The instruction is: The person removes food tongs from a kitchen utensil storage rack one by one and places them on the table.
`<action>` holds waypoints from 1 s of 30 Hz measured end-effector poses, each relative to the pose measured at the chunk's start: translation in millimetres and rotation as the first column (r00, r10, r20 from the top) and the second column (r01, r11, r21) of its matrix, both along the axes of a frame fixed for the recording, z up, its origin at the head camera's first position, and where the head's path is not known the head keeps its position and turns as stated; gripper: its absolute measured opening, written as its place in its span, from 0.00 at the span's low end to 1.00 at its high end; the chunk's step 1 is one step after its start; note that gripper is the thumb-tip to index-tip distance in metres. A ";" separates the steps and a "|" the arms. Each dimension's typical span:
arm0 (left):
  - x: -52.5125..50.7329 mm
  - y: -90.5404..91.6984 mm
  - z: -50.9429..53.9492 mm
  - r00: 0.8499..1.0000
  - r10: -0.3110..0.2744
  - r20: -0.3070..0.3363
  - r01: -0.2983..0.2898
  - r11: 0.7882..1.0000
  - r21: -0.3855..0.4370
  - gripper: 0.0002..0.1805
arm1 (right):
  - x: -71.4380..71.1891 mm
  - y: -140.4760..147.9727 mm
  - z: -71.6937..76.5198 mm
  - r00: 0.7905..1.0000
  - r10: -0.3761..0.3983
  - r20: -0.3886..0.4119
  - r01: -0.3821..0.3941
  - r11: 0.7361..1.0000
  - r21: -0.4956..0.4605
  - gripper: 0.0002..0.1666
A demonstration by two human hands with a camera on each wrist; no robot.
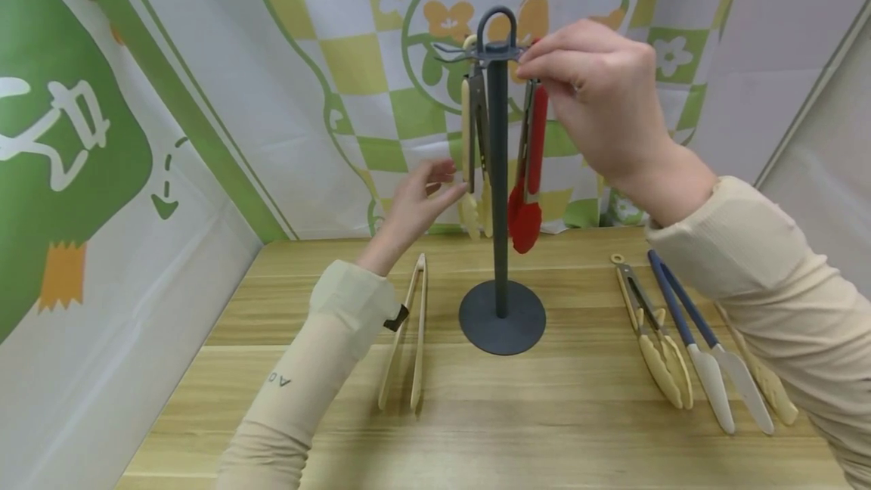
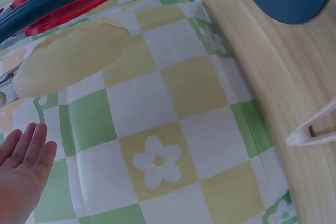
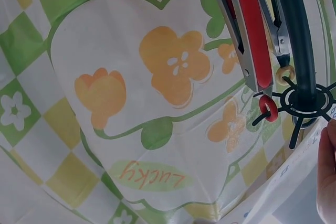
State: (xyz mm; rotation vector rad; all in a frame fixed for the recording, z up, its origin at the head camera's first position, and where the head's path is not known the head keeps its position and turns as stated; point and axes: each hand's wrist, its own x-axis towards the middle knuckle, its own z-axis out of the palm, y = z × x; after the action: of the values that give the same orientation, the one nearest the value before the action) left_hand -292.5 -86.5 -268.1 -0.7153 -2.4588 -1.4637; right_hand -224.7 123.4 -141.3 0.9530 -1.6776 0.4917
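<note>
fingertips of the right hand (image 1: 599, 93) come together at the top of the dark grey, metal-looking rack (image 1: 499, 172); whether they pinch it or only touch it, i cannot tell. fingers of the left hand (image 1: 418, 201) are relaxed, holding nothing, near the long cream tongs with steel arms (image 1: 466, 127), which hang from the rack. across the pole (image 1: 500, 248), the long red tongs with steel arms (image 1: 538, 142) hang by a red ring (image 3: 268, 108). both tongs seem light and stiff, their smooth handles perhaps slightly slippery; i would take them near the ring end, and steady the rack by its pole.
</note>
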 end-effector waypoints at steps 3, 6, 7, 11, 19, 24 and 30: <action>-0.9 2.5 1.1 1.000 -0.007 0.005 0.007 1.000 0.005 0.28 | -0.9 0.5 -0.1 1.000 0.010 -0.006 -0.010 1.000 -0.005 0.13; -1.4 4.6 2.2 1.000 -0.017 0.008 0.017 1.000 0.013 0.29 | -1.9 1.4 0.0 1.000 0.018 -0.012 -0.019 1.000 -0.018 0.13; -1.7 5.2 2.4 1.000 -0.019 0.006 0.019 1.000 0.014 0.29 | -2.1 1.7 -0.1 1.000 0.017 -0.011 -0.018 1.000 -0.022 0.13; -1.8 7.2 3.8 1.000 -0.018 0.008 0.018 1.000 0.010 0.29 | -2.7 3.0 0.1 1.000 0.017 0.000 -0.017 0.999 -0.033 0.12; -2.1 10.2 4.2 1.000 -0.023 0.007 0.023 1.000 -0.001 0.30 | -7.9 6.3 0.4 0.999 0.043 -0.018 -0.043 0.998 -0.046 0.13; -2.0 13.0 2.6 0.999 -0.040 0.006 0.040 0.999 0.014 0.29 | -10.7 8.5 1.1 0.996 0.086 -0.012 -0.086 0.995 -0.055 0.13; -0.8 14.7 3.5 0.999 -0.041 0.008 0.041 0.999 0.021 0.26 | -12.8 10.7 3.0 0.992 0.122 0.029 -0.120 0.991 -0.064 0.12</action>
State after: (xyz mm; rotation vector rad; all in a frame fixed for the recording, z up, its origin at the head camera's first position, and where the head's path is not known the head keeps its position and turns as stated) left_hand -293.3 -71.7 -264.7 -0.7621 -2.4450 -1.5077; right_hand -237.5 134.1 -138.3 1.0099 -1.6304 0.6397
